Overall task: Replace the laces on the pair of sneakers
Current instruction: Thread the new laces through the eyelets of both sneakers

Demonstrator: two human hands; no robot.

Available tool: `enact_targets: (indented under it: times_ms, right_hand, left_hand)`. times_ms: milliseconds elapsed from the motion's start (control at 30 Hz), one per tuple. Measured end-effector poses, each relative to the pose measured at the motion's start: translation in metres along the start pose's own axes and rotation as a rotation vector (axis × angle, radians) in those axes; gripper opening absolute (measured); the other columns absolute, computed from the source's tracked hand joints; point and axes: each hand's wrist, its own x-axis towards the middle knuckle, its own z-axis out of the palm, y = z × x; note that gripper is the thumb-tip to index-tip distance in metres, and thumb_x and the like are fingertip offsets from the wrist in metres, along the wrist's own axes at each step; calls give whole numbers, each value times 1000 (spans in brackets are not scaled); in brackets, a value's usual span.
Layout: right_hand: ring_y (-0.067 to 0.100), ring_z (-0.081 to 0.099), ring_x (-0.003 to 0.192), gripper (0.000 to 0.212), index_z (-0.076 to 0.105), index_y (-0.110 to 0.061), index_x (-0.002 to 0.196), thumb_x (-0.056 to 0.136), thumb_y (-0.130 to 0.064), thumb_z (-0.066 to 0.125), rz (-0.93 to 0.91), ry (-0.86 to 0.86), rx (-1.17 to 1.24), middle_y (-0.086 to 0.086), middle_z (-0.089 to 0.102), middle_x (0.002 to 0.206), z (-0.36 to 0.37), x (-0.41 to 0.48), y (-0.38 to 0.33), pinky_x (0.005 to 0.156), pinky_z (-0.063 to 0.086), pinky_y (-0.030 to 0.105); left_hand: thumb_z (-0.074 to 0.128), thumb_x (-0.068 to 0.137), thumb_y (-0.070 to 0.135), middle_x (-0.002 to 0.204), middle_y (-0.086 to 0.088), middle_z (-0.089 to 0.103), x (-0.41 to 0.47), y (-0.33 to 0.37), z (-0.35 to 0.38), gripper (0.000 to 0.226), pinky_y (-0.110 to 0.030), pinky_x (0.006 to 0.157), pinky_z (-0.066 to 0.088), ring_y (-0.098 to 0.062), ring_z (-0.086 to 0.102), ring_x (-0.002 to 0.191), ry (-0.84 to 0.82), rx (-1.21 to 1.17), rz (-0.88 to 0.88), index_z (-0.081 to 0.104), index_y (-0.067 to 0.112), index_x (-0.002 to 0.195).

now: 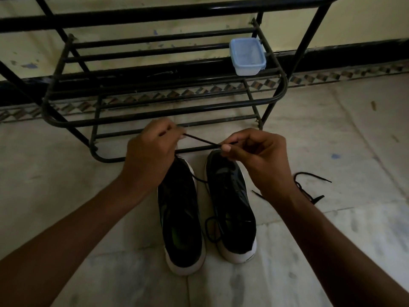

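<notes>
Two black sneakers with white soles stand side by side on the floor, toes pointing away from me: the left sneaker (180, 218) and the right sneaker (230, 207). A black lace (201, 140) is stretched taut between my hands above the toes. My left hand (152, 154) pinches one end; my right hand (256, 156) pinches the other. From my left hand the lace trails down across the left sneaker. A loose loop of lace lies on the right sneaker's opening. Another black lace (307, 188) lies on the floor to the right.
A black metal shoe rack (163, 107) stands right behind the sneakers against a yellowish wall. A clear plastic lidded box (247, 56) sits on its middle shelf at the right. The floor is pale stone tile.
</notes>
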Motion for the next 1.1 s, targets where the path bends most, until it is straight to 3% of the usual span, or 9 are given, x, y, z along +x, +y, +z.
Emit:
enact_targets:
  times_ms: [200, 267, 367, 533, 633, 767, 967, 1033, 1100]
  right_hand:
    - [25, 70, 78, 3, 74, -4, 89, 86, -5, 75, -26, 60, -133, 7, 73, 83, -4, 0, 6, 75, 61, 42]
    - [29, 71, 77, 4, 75, -5, 90, 86, -5, 76, 18, 57, -117, 10, 74, 81, -5, -2, 12, 76, 61, 47]
    - [26, 74, 76, 10, 78, -10, 92, 85, -2, 76, 85, 44, -119, 8, 76, 81, -5, -6, 20, 76, 62, 44]
    - [16, 74, 82, 12, 79, -11, 92, 84, -3, 77, 55, 3, -219, 0, 77, 86, -2, -10, 24, 77, 62, 36]
    - [18, 70, 80, 15, 79, -19, 86, 81, -4, 79, 18, 20, -293, -4, 75, 84, 1, -10, 27, 74, 60, 43]
    - [16, 72, 81, 19, 79, -18, 87, 81, 0, 78, 24, 15, -247, -4, 76, 85, 1, -11, 28, 78, 61, 39]
    - [12, 73, 89, 16, 80, -11, 96, 84, -1, 76, 33, 14, -260, -2, 77, 93, 2, -14, 36, 88, 59, 40]
    - [12, 72, 89, 17, 79, -13, 95, 84, -1, 76, 26, -4, -274, -3, 77, 93, 3, -14, 36, 87, 59, 41]
    - [13, 72, 89, 17, 79, -15, 95, 85, -1, 75, 9, -14, -284, -4, 77, 92, 5, -15, 36, 87, 59, 41]
  left_hand:
    - [63, 96, 0, 103, -17, 62, 5, -10, -5, 15, -18, 78, 48, -18, 60, 83, 139, -54, -73, 73, -2, 107]
    - [62, 95, -2, 106, -16, 63, 0, -14, 0, 16, -19, 73, 53, -14, 59, 77, -4, -123, -13, 73, -3, 107]
    - [72, 87, -4, 128, -6, 58, -14, -14, 14, 34, -27, 76, 60, -8, 63, 86, -281, -198, -142, 70, 7, 120]
    - [88, 75, 28, 127, 16, 64, -19, 20, 25, 64, -24, 93, 47, 3, 61, 115, -472, -634, -302, 61, 27, 133]
    - [88, 75, 36, 110, 13, 74, -20, 38, 30, 55, -38, 101, 50, -2, 67, 111, -444, -806, -453, 64, 29, 124]
    - [85, 79, 23, 84, 13, 73, -24, 49, 34, 23, -34, 82, 54, -3, 69, 85, -288, -717, -461, 72, 35, 94]
    - [76, 86, 35, 119, 6, 57, -31, 38, 36, 9, -39, 86, 40, -18, 43, 106, -154, -269, -369, 80, 33, 93]
    - [77, 86, 30, 121, 6, 60, -29, 36, 33, 7, -39, 86, 43, -15, 48, 105, -184, -334, -312, 80, 30, 93]
    - [78, 87, 17, 103, 6, 70, -27, 36, 31, 5, -36, 84, 53, -10, 64, 96, -235, -598, -351, 79, 19, 92]
